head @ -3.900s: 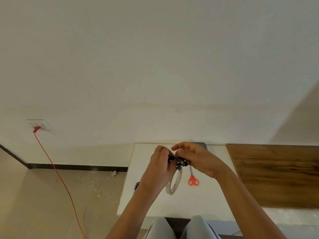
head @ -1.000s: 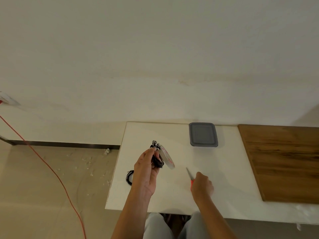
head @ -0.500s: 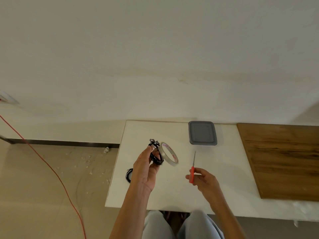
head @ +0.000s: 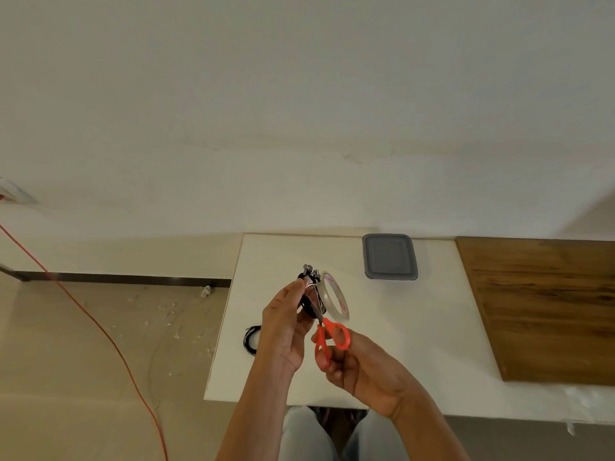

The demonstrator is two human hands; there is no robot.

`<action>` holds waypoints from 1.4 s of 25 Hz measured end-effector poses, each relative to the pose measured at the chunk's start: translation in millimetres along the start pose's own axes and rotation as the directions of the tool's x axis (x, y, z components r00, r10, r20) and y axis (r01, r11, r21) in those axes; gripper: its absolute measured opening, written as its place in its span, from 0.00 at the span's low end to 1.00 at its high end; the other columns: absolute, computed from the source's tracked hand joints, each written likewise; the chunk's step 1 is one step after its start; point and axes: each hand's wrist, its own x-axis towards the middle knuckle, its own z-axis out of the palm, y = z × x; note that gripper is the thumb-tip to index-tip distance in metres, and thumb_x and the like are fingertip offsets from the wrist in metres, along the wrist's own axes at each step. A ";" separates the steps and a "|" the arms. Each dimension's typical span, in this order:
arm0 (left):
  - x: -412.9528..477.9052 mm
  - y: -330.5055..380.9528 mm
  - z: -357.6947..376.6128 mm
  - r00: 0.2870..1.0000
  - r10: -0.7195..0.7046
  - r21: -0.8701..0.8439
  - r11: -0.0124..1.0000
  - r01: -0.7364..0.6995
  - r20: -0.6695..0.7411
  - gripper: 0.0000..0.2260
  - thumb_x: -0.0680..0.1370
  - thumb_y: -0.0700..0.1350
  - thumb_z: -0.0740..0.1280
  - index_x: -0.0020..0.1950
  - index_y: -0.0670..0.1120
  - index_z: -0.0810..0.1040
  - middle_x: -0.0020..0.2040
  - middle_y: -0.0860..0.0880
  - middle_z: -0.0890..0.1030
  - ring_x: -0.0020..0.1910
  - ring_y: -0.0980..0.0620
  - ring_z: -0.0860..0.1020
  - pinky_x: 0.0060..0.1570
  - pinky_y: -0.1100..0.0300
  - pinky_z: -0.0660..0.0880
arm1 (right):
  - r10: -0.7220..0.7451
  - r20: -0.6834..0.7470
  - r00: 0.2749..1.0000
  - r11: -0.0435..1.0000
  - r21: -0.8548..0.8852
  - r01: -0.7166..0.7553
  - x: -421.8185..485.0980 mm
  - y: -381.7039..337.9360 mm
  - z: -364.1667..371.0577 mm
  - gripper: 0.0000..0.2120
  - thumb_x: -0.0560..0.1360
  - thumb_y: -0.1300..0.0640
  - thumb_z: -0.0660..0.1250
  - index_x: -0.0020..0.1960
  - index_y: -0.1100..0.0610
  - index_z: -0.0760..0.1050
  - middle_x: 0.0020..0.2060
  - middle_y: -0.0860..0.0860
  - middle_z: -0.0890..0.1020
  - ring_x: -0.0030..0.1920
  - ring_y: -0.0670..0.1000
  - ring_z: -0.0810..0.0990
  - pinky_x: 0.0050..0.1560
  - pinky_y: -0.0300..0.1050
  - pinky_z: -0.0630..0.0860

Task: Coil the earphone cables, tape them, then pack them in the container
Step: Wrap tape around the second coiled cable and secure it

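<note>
While my left hand (head: 283,331) is lifted above the white table (head: 416,327), its thumb and curled fingers pinch the coiled earphone cable (head: 307,294) from the left side, palm turned inward. My right hand (head: 359,371) sits lower and just to the right. Its thumb and fingers are hooked through the red handles of the scissors (head: 332,337) and grip them, and the blades point up toward the coil. I cannot tell how far apart the blades are. The tape roll (head: 334,299) hangs just beside the coil on its right, tilted, with red print on its inner ring. Whether a strip joins it to the cable is too fine for me to see.

The table stands against a plain pale wall (head: 299,111). A brown wooden panel (head: 545,307) covers the table's right part. The grey container (head: 389,257), lid on, lies near the far edge, well apart from my hands. A second coil (head: 250,339) of black cable lies by the left edge, partly behind my left wrist. On the beige floor (head: 83,361) a red cord (head: 100,327) runs from a socket (head: 13,194) at the left. My knees (head: 309,434) show below the table edge.

The cable in my grip is black and wound into a small tight loop, with its metallic earbud ends sticking up at the top.
</note>
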 end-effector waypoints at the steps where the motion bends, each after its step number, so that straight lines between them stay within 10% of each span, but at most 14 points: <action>1: -0.3 1.3 -1.1 1.000 0.015 0.006 1.000 -0.015 0.013 0.09 0.77 0.42 0.69 0.53 0.38 0.81 0.40 0.46 0.84 0.38 0.50 0.80 0.47 0.52 0.79 | 0.017 0.007 1.000 1.000 0.008 -0.017 -0.4 -1.1 -1.0 0.16 0.69 0.47 0.73 0.47 0.60 0.84 0.35 0.56 0.80 0.33 0.47 0.75 0.35 0.37 0.76; 10: 5.6 18.4 -14.5 0.986 0.060 0.382 0.917 -0.117 0.159 0.06 0.78 0.43 0.67 0.44 0.44 0.83 0.41 0.46 0.83 0.37 0.52 0.78 0.41 0.60 0.77 | 0.188 0.045 0.981 0.980 0.064 -0.190 5.1 -29.5 -21.6 0.25 0.52 0.48 0.83 0.44 0.62 0.83 0.33 0.56 0.76 0.31 0.48 0.71 0.29 0.37 0.72; 19: 8.5 31.3 -18.8 0.965 -0.022 0.514 0.850 -0.120 0.261 0.06 0.78 0.44 0.67 0.45 0.43 0.82 0.43 0.44 0.83 0.42 0.48 0.78 0.49 0.54 0.74 | 0.226 0.098 0.969 0.960 0.145 -0.239 12.3 -34.7 -36.3 0.17 0.65 0.52 0.75 0.44 0.65 0.82 0.30 0.56 0.76 0.27 0.47 0.70 0.26 0.36 0.72; 35: 25.0 21.3 -19.7 0.956 -0.157 0.392 0.919 0.048 0.250 0.07 0.78 0.42 0.67 0.43 0.44 0.84 0.43 0.45 0.85 0.34 0.52 0.80 0.36 0.61 0.78 | 0.216 0.159 0.963 0.936 0.247 -0.250 24.7 -30.6 -54.0 0.23 0.58 0.58 0.82 0.46 0.68 0.79 0.27 0.55 0.77 0.24 0.46 0.70 0.23 0.36 0.71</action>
